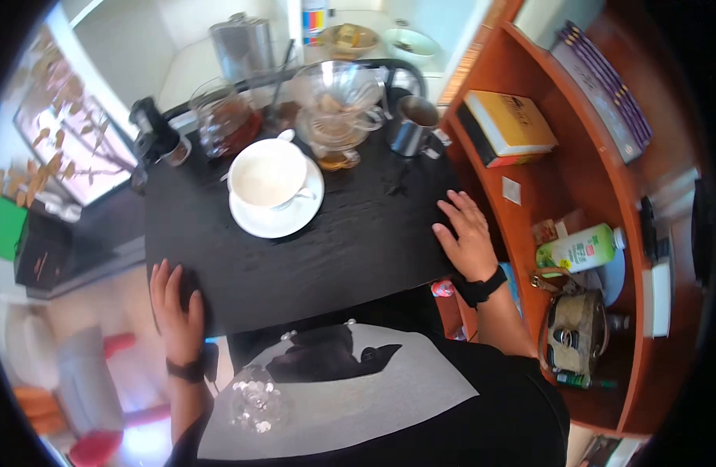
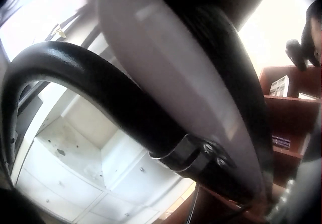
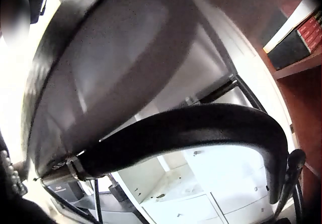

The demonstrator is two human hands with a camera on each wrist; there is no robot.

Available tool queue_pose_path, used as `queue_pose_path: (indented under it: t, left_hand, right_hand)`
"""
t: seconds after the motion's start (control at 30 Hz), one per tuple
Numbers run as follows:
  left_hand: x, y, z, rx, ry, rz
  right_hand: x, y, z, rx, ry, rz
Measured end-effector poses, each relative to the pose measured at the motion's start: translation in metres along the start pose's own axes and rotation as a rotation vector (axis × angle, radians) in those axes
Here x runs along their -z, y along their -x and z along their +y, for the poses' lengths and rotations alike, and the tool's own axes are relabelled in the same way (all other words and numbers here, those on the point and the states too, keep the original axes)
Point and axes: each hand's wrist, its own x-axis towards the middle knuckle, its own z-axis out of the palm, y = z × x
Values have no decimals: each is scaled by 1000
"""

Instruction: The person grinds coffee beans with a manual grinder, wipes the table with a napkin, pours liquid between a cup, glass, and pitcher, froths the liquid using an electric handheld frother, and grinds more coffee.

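Note:
My left hand (image 1: 177,315) rests at the left edge of a black table (image 1: 335,257), fingers extended and holding nothing. Across the table, my right hand (image 1: 471,237) lies on the right edge, fingers straight and thumb spread. Between and beyond them stands a wide white cup (image 1: 266,173) on a white saucer (image 1: 274,224). Behind it are a glass jug (image 1: 226,128) of reddish-brown liquid and a clear glass dripper (image 1: 335,87) over a glass server. A steel pitcher (image 1: 412,128) is the object nearest my right hand. Both wrist views look under the tabletop, with the fingers out of sight.
An orange-brown shelf (image 1: 521,226) stands close along the right, bearing a yellow box (image 1: 514,124), a green-and-white bottle (image 1: 580,249) and a bag (image 1: 576,331). A black grinder-like device (image 1: 157,132) stands at the table's back left. Black tubing (image 2: 85,73) curves beneath the tabletop.

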Motion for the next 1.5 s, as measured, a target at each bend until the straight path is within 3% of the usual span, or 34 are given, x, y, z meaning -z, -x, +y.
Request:
queue_pose_path:
  t: [0.17, 1.2, 1.3, 1.37, 1.5]
  left_hand:
    - [0, 0, -6, -63, -21, -60]
    - [0, -1, -5, -49, -6, -42]
    - [0, -1, -6, -55, 5, -33]
    - [1, -1, -6, -48, 8, -34]
    - [2, 0, -3, -42, 15, -24]
  right_hand:
    - [-2, -4, -8, -16, 16, -41]
    - [1, -12, -6, -28, -36, -71]
    - [11, -26, -7, 1, -243, -132]
    - [25, -40, -12, -207, -619, -274]
    - [40, -71, -28, -121, -722, -216]
